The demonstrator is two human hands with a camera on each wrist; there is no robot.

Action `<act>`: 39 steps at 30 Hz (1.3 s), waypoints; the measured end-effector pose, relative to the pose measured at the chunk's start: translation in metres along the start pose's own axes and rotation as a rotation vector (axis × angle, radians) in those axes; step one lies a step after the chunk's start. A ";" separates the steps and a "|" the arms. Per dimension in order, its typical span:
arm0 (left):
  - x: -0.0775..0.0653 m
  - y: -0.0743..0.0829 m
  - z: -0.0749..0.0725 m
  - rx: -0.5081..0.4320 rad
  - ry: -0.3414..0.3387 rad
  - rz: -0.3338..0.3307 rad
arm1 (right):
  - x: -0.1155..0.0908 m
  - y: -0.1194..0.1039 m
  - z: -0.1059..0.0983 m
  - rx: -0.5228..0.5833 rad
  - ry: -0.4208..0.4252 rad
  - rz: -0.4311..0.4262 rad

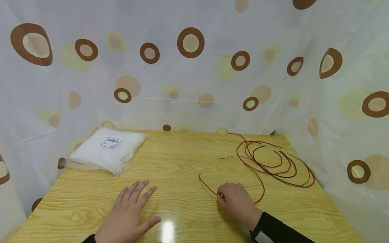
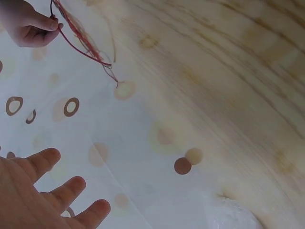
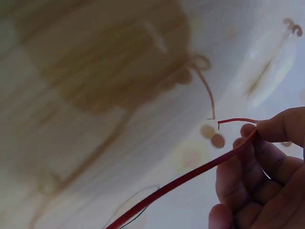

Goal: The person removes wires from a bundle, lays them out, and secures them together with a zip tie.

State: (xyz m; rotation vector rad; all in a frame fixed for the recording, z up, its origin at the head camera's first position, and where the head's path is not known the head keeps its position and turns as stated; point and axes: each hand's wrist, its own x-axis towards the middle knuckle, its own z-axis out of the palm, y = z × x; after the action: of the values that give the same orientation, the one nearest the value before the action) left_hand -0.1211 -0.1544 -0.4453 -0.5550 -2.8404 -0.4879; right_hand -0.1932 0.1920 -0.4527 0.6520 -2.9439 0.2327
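Observation:
My right hand (image 1: 238, 204) pinches a red wire (image 3: 183, 180) near one end, between thumb and curled fingers. The wire's short free end (image 1: 207, 185) sticks out to the left of the fingers in the head view, its tip bent. From the other side of the hand the wire curves up towards several loosely coiled wires (image 1: 275, 173) in red, black and dark green on the right of the table. My left hand (image 1: 129, 212) hovers at the front left with its fingers spread, holding nothing. Its fingers (image 2: 71, 191) also show in the left wrist view.
A clear plastic bag (image 1: 106, 150) with white contents and a barcode label lies at the back left of the wooden table (image 1: 173, 168). A white curtain (image 1: 170, 74) with brown rings and dots encloses the back and both sides.

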 end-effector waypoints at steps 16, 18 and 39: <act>-0.003 -0.006 -0.001 0.003 0.005 -0.024 | 0.026 -0.069 0.011 0.146 -0.122 -0.132; -0.003 -0.007 -0.001 0.003 0.003 -0.026 | 0.028 -0.076 0.012 0.150 -0.138 -0.137; -0.008 -0.020 -0.001 0.002 0.013 -0.039 | 0.052 -0.128 0.020 0.187 -0.200 -0.130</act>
State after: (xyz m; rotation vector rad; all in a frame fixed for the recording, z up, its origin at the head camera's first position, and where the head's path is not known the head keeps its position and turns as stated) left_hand -0.1215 -0.1750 -0.4522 -0.4945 -2.8436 -0.4936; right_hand -0.1874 0.0525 -0.4485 0.9404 -3.0764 0.4589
